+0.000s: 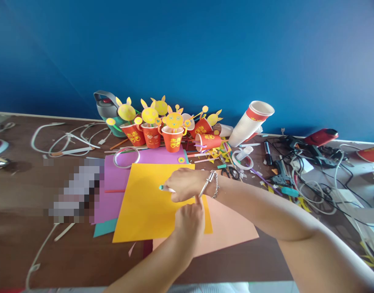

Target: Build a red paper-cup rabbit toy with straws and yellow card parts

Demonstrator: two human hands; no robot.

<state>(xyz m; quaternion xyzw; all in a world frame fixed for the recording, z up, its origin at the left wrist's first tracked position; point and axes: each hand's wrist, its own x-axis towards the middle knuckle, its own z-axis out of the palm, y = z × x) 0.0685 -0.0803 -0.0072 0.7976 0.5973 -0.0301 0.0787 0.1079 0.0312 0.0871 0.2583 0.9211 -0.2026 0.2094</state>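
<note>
My right hand (184, 184) is closed round a pen (164, 188) with a teal tip, held over a yellow paper sheet (144, 207) on the brown table (52, 244). A bracelet sits on that wrist. My left hand (189, 219) is nearer me, fingers curled, one finger pointing up to touch the right wrist; it rests on the yellow sheet's right part. Under the yellow sheet lie a purple sheet (113, 179), a peach sheet (229, 228) and a teal one (104, 228).
Behind the sheets stand several red paper cups (172, 140) with yellow animal faces on sticks, a grey-lidded jug (106, 106), a leaning stack of cups (249, 122) and a tape roll (126, 156). Cables and a glue gun (281, 173) clutter the right; white strips lie left.
</note>
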